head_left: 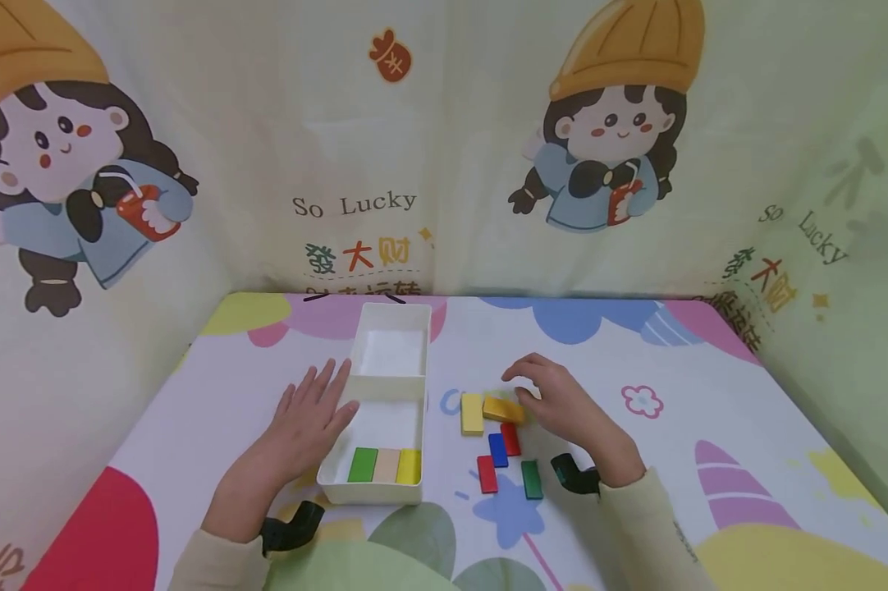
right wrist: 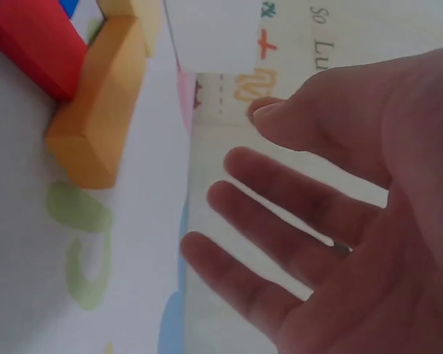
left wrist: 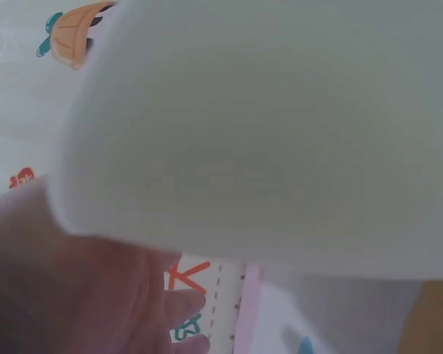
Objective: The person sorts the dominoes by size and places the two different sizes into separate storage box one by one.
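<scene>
Left hand [head_left: 304, 433] at a white plastic two-compartment tray [head_left: 370, 494], right hand [head_left: 562, 404] near an orange-yellow rectangular block [head_left: 501, 410]
Lower centre of the head view: the tray, its near compartment [head_left: 385, 423] holding green, beige and bright yellow rectangular blocks [head_left: 386, 465]; left hand spread at its left edge, contact unclear; right of it, right hand loosely spread, a pale yellow block [head_left: 472, 415], two red blocks [head_left: 487, 474], a blue block [head_left: 498, 451] and a dark green block [head_left: 532, 479] nearby

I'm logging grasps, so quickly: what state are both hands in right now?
Left hand: open, fingers straight, by the white tray, holding nothing.
Right hand: open, fingers loosely bent, near the orange block, holding nothing.
</scene>
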A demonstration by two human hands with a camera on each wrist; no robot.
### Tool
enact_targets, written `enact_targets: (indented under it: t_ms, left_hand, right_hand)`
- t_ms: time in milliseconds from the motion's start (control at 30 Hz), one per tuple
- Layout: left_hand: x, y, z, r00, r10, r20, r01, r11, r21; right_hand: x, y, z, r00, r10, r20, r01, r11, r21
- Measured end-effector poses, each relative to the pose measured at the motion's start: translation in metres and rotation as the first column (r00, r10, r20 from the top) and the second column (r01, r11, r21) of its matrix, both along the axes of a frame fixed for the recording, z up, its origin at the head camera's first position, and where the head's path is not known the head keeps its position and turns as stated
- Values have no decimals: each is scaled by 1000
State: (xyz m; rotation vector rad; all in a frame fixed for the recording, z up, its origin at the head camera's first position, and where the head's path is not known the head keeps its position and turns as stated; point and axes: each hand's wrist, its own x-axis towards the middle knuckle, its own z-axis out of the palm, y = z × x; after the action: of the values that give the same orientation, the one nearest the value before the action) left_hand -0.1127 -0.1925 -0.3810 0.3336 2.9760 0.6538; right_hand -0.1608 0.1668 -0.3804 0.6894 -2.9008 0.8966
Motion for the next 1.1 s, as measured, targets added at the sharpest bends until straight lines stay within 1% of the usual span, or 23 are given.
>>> enact_targets:
  t_ms: [100,200,300,433,567,700,900,1000,1100]
  left_hand:
    - [1,1,1,1000,0,16,0,1000,2]
    - [2,2,1,1000,2,25,-2,1000,2]
    - [1,3,1,1000,-1,30,1,1000,6]
    - [0,5,2,999,2,35,-2,1000,3]
    - [0,5,2,999,12,43,-12,1000,2]
    - [-1,6,1,999,9,50,-9,1000,5]
    - [-3,6,1,1000,-3,31,3,1000,4]
    - [-3,7,2,999,2,39,-2,1000,-3]
    - [-4,6,1,999,6,53,-5,1000,-4]
  right_hand:
    - [-2,-5,-3,997,-26,69,22,999,47]
    - [-2,-12,-7,989,-52,140,40,996,86]
    - [-1,-18,-11,985,-56,162,36,992,124]
    - [0,-23,-14,988,-59,144,35,987,159]
    - [-1,-24,-15,991,-61,122,40,985,168]
    - [-2,-20,-15,994,-69,89,53,985,167]
    - [-4,-8,-13,990,-133,39,123,973,194]
    - [-5,-4,-14,991,-134,17,127,970,209]
    - [-5,-3,-15,991,-129,29,120,971,204]
